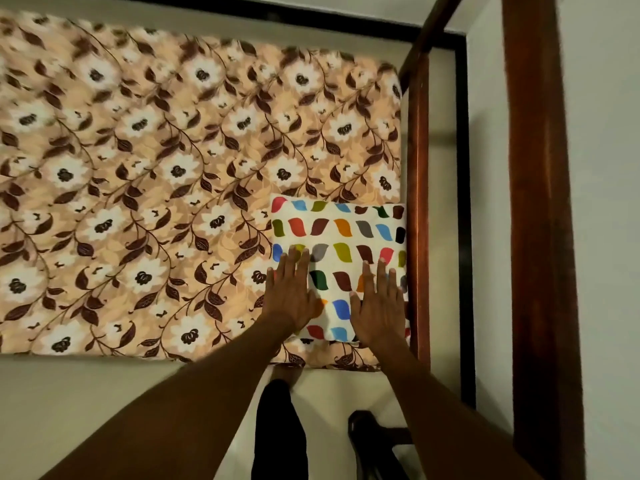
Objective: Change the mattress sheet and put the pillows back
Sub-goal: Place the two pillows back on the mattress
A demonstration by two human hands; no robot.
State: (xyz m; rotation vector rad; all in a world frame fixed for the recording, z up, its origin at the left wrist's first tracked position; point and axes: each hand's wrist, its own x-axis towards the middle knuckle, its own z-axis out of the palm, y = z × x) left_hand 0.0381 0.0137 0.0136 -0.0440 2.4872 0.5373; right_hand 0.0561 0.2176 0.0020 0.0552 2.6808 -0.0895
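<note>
pressing the pillow (337,258) flat beside the frame (419,202), left hand (291,299) and right hand (377,310) spread; best keep it square to the sheet (156,168) edge.

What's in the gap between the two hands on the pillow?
Just bare pillow: its colourful leaf print shows between the left hand and right hand in the head view.

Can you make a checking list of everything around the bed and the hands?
Surface: mattress under a beige floral sheet, spread flat.
Job's things: white pillow with coloured leaf shapes lying at the sheet's right end, against the wooden bed frame.
Clutter: nothing seen on the sheet.
Grippers: left hand and right hand pressing flat on the pillow.
Cables: nothing seen.
Surroundings: pale floor, dark wooden post, a dark trouser leg.
</note>
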